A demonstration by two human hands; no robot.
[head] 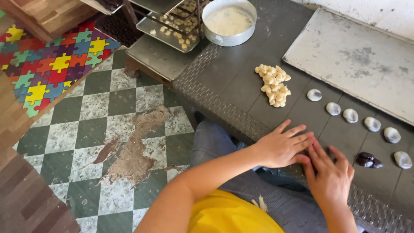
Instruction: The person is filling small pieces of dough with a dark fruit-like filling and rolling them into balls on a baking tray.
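Both hands lie flat on the dark woven table (224,82) at its near edge: the left hand (282,146) palm down with its fingers pressed together and pointing right, the right hand (330,174) palm down with its fingers slightly spread and pointing up-left, so the fingertips of both meet. Whether anything lies pinched under them cannot be told. Just right of the right hand sits a dark brown lump (368,160), and beyond it a slanting row of pale filled dough pieces (350,115) runs toward the right edge. A pile of small dough balls (274,85) lies mid-table, well apart from the hands, below a grey tray (358,56) at the far right corner and a round pan (229,21) at the far edge. Judging from this, the hands work very near the edge, so a piece rolled or pushed there could slip off onto the tiled floor (108,129); a careless sweep of the right hand could also squash the dark lump or knock the nearest pale piece.
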